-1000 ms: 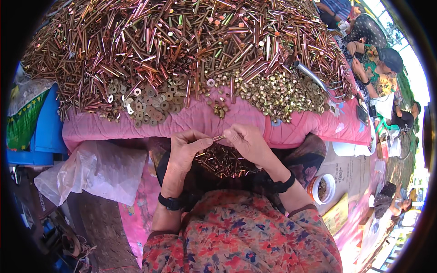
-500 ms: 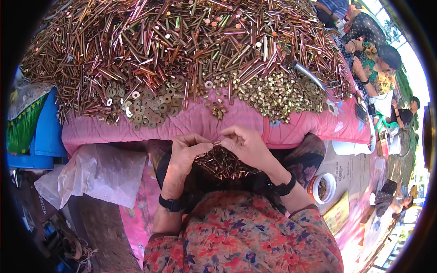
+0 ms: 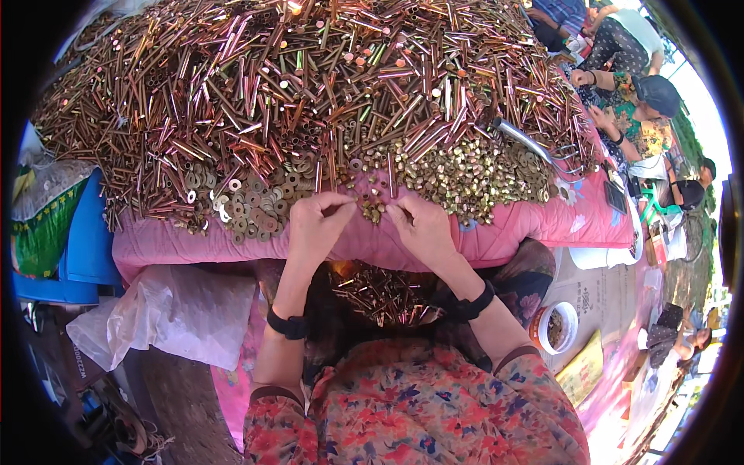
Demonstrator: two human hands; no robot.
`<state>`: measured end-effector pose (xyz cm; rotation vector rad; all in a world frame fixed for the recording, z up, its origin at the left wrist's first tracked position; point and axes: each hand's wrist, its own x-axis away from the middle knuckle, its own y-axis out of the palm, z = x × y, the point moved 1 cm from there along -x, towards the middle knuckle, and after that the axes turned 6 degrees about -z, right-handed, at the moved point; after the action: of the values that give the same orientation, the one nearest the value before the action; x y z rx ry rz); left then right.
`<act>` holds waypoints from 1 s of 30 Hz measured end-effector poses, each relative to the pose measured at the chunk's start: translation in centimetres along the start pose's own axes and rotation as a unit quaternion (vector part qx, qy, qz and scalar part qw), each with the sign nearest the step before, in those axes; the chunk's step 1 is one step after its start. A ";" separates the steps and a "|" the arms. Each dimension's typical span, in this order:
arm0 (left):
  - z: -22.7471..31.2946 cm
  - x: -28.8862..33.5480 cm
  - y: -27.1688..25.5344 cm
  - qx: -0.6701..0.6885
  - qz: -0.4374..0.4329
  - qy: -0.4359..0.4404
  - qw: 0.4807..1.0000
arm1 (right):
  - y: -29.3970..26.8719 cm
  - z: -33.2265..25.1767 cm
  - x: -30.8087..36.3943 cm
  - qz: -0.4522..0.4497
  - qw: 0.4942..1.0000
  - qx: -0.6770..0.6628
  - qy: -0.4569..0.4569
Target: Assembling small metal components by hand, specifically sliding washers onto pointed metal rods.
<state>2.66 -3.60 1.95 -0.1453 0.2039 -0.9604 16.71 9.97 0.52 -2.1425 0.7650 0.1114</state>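
Note:
My left hand (image 3: 316, 227) is over the front edge of the pink quilted pad (image 3: 155, 242), thumb and fingertips pinched together beside a few loose brass nuts (image 3: 372, 208). What it may hold is too small to make out. Across those nuts, my right hand (image 3: 425, 231) is also pinched, its fingertips just below an upright-lying copper-coloured metal tube (image 3: 391, 174). Whether anything sits in them is hidden. A second tube (image 3: 318, 177) lies just beyond the left fingers. Flat metal washers (image 3: 260, 209) spread to the left, and a larger heap of brass nuts (image 3: 465, 174) to the right.
A big heap of copper-coloured tubes (image 3: 256, 85) covers the far side. A curved metal-handled tool (image 3: 523, 139) lies at the right. In my lap is a pile of metal pieces (image 3: 380, 293). A plastic sheet (image 3: 182, 314) hangs left; a white tub (image 3: 559, 328) stands right. Other people sit far right.
Both hands have moved forward from above my lap to the pad's edge and parted. The small reddish piece seen between them before no longer shows there.

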 end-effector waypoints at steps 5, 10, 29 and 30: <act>0.9 -7.2 0.8 -0.335 0.139 0.189 0.913 | 2.4 1.5 -0.3 0.087 0.995 0.040 -0.032; -0.1 -10.0 2.1 -0.579 0.110 0.012 0.807 | 2.8 1.6 0.0 0.108 0.992 0.044 -0.046; 0.2 -7.8 -2.0 -0.284 0.059 -0.043 0.956 | 2.4 1.2 0.3 0.112 0.992 0.042 -0.032; -0.4 -7.3 -2.4 -0.098 0.081 -0.073 0.989 | 2.3 1.3 0.2 0.098 0.994 0.029 -0.024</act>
<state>-3.38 1.03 2.88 -0.3728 0.1721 -0.7626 15.80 9.77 -1.97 -1.9984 0.9378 0.2395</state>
